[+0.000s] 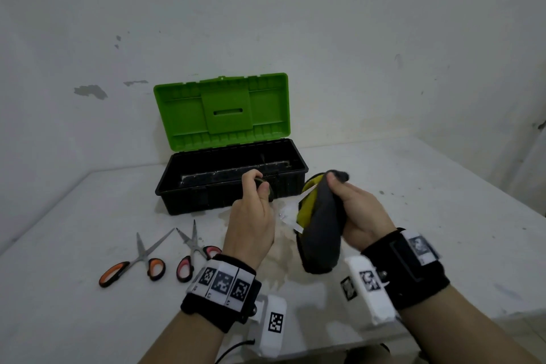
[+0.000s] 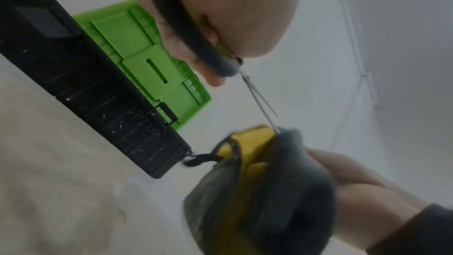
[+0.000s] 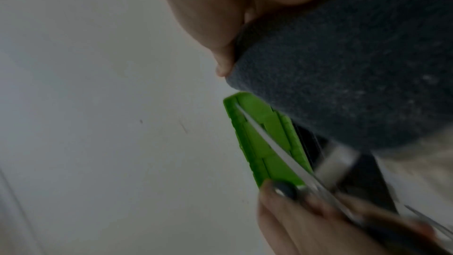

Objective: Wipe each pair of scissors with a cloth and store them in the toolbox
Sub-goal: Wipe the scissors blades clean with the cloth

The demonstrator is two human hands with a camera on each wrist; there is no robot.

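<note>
My left hand [image 1: 254, 204] grips the dark handles of a pair of scissors [image 2: 259, 100]; the thin blades stand slightly apart and one tip meets the cloth. My right hand [image 1: 351, 207] holds a bunched grey and yellow cloth [image 1: 320, 224] just right of the left hand. In the right wrist view the blurred scissor blades [image 3: 277, 150] run under the grey cloth [image 3: 343, 69]. The black toolbox [image 1: 177, 189] with its green lid [image 1: 221, 109] raised stands open behind both hands. Two more pairs lie on the table to the left: orange-handled scissors [image 1: 139, 260] and pink-handled scissors [image 1: 193, 248].
The white table [image 1: 413, 201] meets a white wall behind the toolbox. A stained patch of the surface lies under my hands. The table's front edge runs near my wrists, and its right edge slopes off at far right.
</note>
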